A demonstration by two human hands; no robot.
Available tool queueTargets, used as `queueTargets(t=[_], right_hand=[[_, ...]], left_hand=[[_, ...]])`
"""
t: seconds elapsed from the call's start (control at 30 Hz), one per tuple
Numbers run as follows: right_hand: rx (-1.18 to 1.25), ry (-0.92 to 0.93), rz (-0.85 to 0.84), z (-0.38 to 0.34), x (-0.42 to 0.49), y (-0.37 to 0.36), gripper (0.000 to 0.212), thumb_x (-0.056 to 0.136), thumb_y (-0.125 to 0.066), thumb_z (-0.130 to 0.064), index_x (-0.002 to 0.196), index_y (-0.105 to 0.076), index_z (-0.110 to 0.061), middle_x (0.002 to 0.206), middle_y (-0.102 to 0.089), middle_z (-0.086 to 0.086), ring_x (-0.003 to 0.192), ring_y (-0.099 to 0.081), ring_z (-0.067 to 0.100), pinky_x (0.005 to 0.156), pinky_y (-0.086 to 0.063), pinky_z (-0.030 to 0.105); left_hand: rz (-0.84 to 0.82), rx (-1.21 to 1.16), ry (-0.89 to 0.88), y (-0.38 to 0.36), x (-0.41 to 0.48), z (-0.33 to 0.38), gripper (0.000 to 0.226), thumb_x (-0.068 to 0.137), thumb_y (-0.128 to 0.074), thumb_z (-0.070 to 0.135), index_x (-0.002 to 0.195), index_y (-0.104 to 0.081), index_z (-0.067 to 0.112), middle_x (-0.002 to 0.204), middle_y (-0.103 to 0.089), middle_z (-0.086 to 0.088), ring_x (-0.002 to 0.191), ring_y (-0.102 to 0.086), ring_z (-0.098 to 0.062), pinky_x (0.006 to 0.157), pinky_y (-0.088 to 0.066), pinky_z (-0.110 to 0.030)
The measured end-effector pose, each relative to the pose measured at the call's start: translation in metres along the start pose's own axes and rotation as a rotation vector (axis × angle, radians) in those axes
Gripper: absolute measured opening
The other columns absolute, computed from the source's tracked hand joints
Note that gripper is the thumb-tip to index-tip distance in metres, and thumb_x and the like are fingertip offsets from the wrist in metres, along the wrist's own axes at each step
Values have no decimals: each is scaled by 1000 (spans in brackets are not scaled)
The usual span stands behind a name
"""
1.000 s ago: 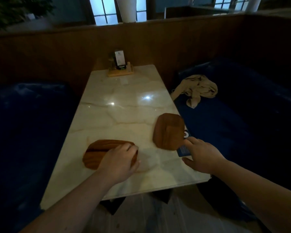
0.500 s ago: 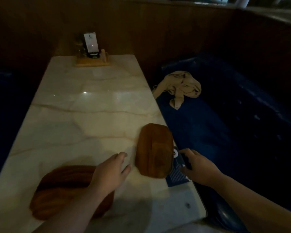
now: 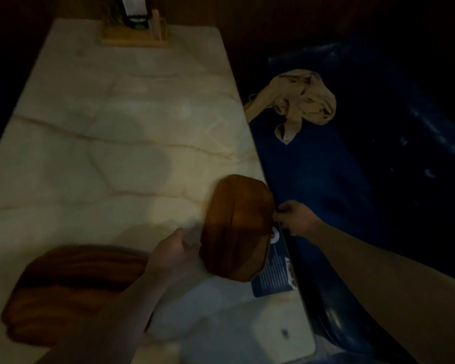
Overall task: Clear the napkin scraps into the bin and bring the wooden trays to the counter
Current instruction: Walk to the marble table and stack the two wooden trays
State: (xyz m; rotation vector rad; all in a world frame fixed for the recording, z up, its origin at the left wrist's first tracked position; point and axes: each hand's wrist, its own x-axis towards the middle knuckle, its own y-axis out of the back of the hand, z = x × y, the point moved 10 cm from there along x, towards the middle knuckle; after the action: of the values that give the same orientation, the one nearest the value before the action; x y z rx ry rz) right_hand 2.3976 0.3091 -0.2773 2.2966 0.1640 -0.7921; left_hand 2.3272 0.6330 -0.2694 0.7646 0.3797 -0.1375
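Two wooden trays lie on the pale marble table [image 3: 111, 143]. The right tray [image 3: 238, 227] sits at the table's right edge, partly over a dark blue card [image 3: 275, 274]. My left hand [image 3: 175, 254] touches that tray's left rim with its fingers curled against it. At the tray's right rim, my right hand [image 3: 296, 219] pinches the edge from the bench side. The left tray [image 3: 71, 292] rests near the front left, partly hidden under my left forearm. No napkin scraps are visible.
A wooden condiment holder [image 3: 134, 30] with a card stands at the table's far end. A crumpled beige cloth [image 3: 297, 103] lies on the dark blue bench [image 3: 339, 179] to the right. A wooden partition runs behind the table. The light is dim.
My left hand left the left tray and moved right to the right tray's rim. My right hand shifted from the blue card up to that tray's right edge. The camera tilted down and closer.
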Motion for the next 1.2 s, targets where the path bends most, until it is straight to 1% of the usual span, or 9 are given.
queueTargets(t=[0.1,0.23,0.33,0.53,0.73,0.83,0.93,1.0,1.2], right_hand=[[32,-11,20,-4,35,9,58,84,-69,-37,132,-45,-13,98,-62,10,73,-59,21,47,-45,28],[-69,49,-9,-19,74,13,70,82,-69,-42,139,-40,-13,131,-52,15,98,-57,27,64,-49,31],[-110,110,-87,-31,92,6,60,85,-67,-40,133,-45,-12,123,-57,15,102,-58,29,72,-49,34],[-118,149,-158,-45,102,-2,31,89,-66,-27,108,-55,-5,99,-63,13,89,-63,29,74,-56,44],[94,170,-221,-56,83,-1,15,89,-67,-22,85,-58,-11,80,-63,8,59,-60,10,41,-45,20],[171,214,-260,-65,60,-2,14,88,-68,-20,85,-59,-10,82,-65,11,62,-62,14,50,-49,26],[223,245,-290,-74,36,-13,17,88,-68,-18,98,-56,-11,84,-65,13,66,-62,20,57,-49,32],[252,251,-296,-79,21,-22,20,88,-68,-16,102,-55,-11,83,-65,14,63,-62,20,54,-50,30],[279,180,-312,-87,-27,-68,31,84,-72,-30,101,-57,-9,84,-70,20,62,-71,28,53,-54,34]], left_hand=[[-34,-9,130,-22,7,-8,36,83,-55,42,107,-61,15,104,-67,-15,96,-61,-33,78,-45,-34],[-34,5,243,-43,12,-13,25,86,-58,36,86,-60,10,88,-69,-14,83,-65,-33,69,-50,-33],[13,-183,379,-50,11,-24,19,84,-62,30,76,-56,15,68,-64,-8,67,-67,-31,63,-59,-43],[127,-396,542,-54,0,-36,11,82,-65,13,79,-55,17,74,-61,-10,61,-64,-29,50,-59,-43],[261,-504,535,-15,-7,-44,20,80,-67,3,73,-58,19,79,-62,-17,80,-63,-37,77,-54,-57],[343,-497,500,24,-16,-42,20,80,-69,4,71,-63,20,70,-63,-12,70,-63,-31,72,-54,-51],[370,-502,448,60,-26,-41,2,83,-68,12,82,-69,14,82,-69,-13,76,-65,-31,66,-54,-37],[376,-453,401,81,-30,-42,8,85,-66,16,90,-70,12,84,-67,-4,77,-63,-21,59,-49,-26],[424,-411,330,137,-49,-72,10,81,-71,12,90,-71,9,82,-67,-10,75,-60,-22,69,-47,-29]])
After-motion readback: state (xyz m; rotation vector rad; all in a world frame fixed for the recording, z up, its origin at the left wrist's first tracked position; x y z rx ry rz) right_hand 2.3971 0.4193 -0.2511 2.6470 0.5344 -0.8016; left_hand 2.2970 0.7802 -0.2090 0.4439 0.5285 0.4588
